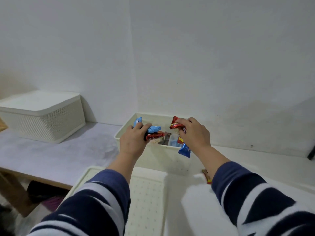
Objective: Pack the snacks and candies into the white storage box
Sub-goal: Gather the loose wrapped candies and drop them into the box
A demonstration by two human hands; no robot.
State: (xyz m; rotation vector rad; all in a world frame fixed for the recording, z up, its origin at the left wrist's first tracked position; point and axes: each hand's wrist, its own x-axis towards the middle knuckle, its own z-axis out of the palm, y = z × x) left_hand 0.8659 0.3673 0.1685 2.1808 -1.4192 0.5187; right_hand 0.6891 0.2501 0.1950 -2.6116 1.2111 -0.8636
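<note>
The open white storage box (162, 157) stands on the table straight ahead, with several wrapped snacks (167, 141) lying inside. Over its left side, my left hand (133, 142) is shut on a bunch of packets: light blue packets (153, 128) and a red wrapper (154, 135). Above the box's right side my right hand (194, 133) grips a red packet (175, 124) at the top and a dark blue packet (185, 150) that hangs down over the front wall. One small red and yellow candy (207, 176) lies on the table by my right forearm.
The box's flat white lid (146, 198) lies on the table close to me, under my forearms. A second white box with its lid on (44, 114) stands at the back left near the wall. The table's wooden edge (34, 178) runs along the left, with the floor below.
</note>
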